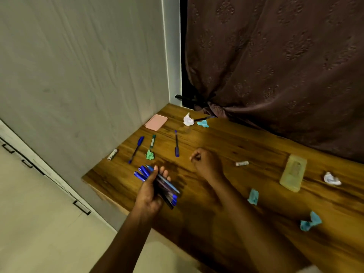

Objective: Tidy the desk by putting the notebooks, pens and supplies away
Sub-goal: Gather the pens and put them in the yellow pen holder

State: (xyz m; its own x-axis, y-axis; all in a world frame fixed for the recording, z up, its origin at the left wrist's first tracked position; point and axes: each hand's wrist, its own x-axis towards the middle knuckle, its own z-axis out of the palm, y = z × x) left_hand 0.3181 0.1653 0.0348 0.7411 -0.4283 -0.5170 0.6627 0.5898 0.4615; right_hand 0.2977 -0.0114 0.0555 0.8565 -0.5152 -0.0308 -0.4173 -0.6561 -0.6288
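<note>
Head view — left hand grips pens (right hand fisted).

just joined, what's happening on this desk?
A person is gathering pens. The left hand holds a bundle of blue pens above the wooden desk; the right hand is curled into a loose fist over it, and whether it holds anything is unclear. Two blue pens, crumpled paper and a pink tray remain out.
</note>
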